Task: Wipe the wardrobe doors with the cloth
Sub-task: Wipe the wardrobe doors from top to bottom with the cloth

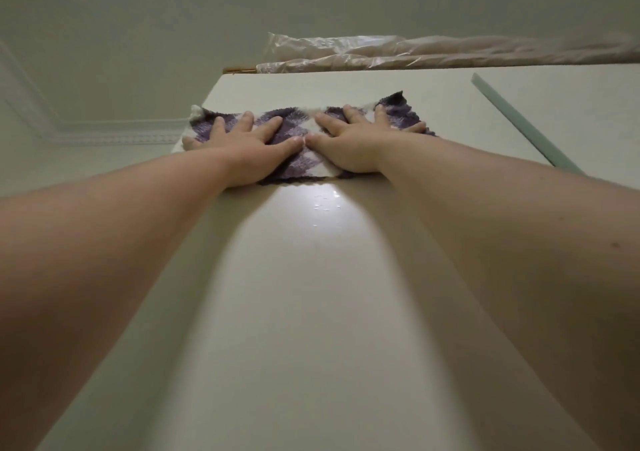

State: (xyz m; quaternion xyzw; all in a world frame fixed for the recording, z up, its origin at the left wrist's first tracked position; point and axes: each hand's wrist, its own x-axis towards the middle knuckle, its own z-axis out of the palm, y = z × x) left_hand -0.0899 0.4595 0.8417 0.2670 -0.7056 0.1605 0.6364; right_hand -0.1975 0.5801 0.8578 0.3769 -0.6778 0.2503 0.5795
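Squarely under spread left hand and right hand, cloth on possibly damp door.

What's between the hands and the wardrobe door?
The purple-and-white cloth: left hand and right hand press it flat against the wardrobe door, per the head view.

My cloth is dark purple and white, patterned in diamond checks. The wardrobe door I face is plain glossy cream, with one white glare patch. A pale green strip crosses its right side. Above it I see clear plastic wrap over beige contents and a plain off-white ceiling.
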